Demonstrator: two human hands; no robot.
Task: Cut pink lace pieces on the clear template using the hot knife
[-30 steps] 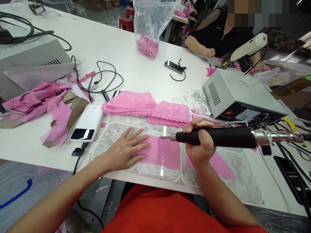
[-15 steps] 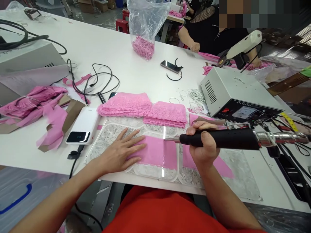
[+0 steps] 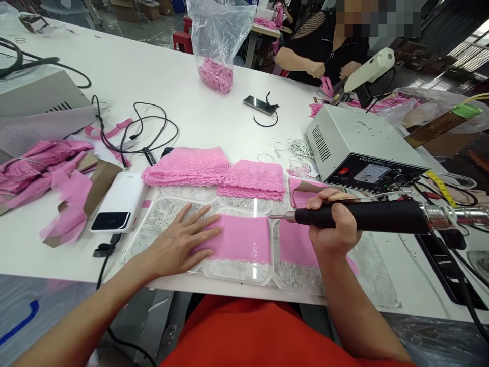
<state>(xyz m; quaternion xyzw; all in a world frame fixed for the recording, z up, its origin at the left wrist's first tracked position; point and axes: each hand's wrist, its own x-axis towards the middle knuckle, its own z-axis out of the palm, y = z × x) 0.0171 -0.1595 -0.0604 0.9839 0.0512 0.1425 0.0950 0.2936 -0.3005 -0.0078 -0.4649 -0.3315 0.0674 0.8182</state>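
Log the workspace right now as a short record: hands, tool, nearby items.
Left hand: spread flat on pink fabric
Right hand: gripping a black-handled tool
Tool tip: at the fabric's far right corner; contact unclear
Beyond the fabric: two stacks of pink lacy cloth
Left side: white device with dark display
Right side: grey metal box with gauge
Across the table: co-worker in black, beside a pink strip

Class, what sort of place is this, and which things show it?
Probably a garment or textile workshop: stacked pink lacy fabric, a clear bag of pink pieces, and a black-handled tool in the right hand.
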